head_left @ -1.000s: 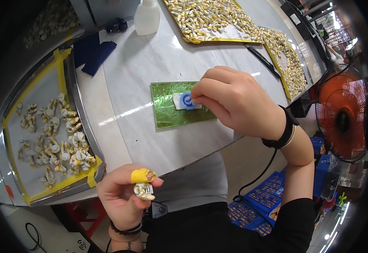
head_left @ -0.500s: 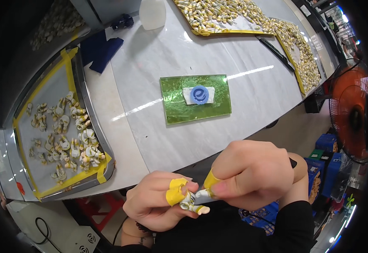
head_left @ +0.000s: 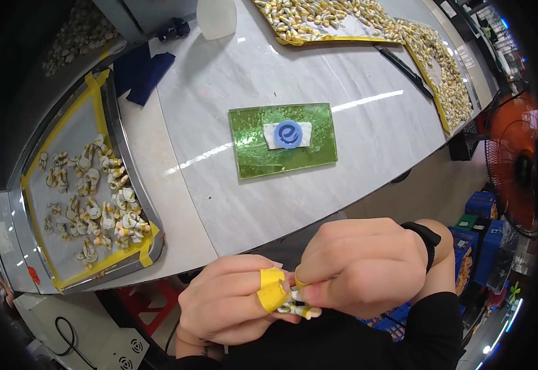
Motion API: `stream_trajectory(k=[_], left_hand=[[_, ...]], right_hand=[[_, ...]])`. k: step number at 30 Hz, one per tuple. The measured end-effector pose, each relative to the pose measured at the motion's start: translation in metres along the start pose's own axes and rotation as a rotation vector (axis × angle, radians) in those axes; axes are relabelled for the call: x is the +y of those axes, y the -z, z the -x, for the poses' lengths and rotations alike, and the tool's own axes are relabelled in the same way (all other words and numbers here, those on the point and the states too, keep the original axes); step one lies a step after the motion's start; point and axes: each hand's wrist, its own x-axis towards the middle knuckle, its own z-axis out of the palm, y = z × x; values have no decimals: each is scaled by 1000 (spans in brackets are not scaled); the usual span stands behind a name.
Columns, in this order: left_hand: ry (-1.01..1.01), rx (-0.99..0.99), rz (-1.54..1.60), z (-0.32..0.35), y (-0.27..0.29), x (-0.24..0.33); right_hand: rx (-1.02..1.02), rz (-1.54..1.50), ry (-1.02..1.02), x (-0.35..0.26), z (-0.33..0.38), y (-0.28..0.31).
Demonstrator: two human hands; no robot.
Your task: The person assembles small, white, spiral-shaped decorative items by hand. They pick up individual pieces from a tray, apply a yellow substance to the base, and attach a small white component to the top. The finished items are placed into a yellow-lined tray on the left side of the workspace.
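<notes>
Nearest, below the table edge: my left hand [head_left: 232, 302] and right hand [head_left: 361, 271], pressed together over my lap. Both pinch one small white-and-yellow part [head_left: 297, 306] between fingertips; yellow tape [head_left: 272, 290] wraps my left thumb and forefinger. The part is mostly hidden by my fingers (its exact shape I cannot tell). A black band [head_left: 426, 237] sits on my right wrist, above a black sleeve [head_left: 435, 327].

Next, the white table [head_left: 220, 209], its curved edge just beyond my hands.

To my left on the table: a metal tray [head_left: 115, 123] with yellow-taped rim, holding a loose pile of small white-and-yellow parts [head_left: 96, 203], gathered toward its near end.

Middle of the table: a green mat [head_left: 281, 157], lying flat. On it a white slip [head_left: 272, 135], and on the slip a round blue piece [head_left: 288, 133].

Further left: dark blue cloth [head_left: 142, 71], folded, just beyond the tray's far corner.

Far edge: a white bottle [head_left: 215, 17], only its base in view, and two yellow-rimmed trays [head_left: 318, 42] spread thickly with more of the same parts (one straight ahead, one curving away right). A black tool [head_left: 404, 66] lies between them.

Off the table, right: an orange fan [head_left: 515, 154], and blue crates [head_left: 485, 228] on the floor.
</notes>
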Motion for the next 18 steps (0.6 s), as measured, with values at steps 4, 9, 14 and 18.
stream_trajectory(k=[4,9,14,18], left_hand=[[-35,-30,-65,0,-1,1],[-67,-27,-113,-2,-4,4],[-111,-59,-202,-1,-2,4],[-112,-43,-211,1,-2,1]], right_hand=[[14,-23,-67,-5,1,1],[86,-68,-91,-8,5,-5],[63,-80,-122,-8,9,-2],[47,-11,-101,-7,7,1]])
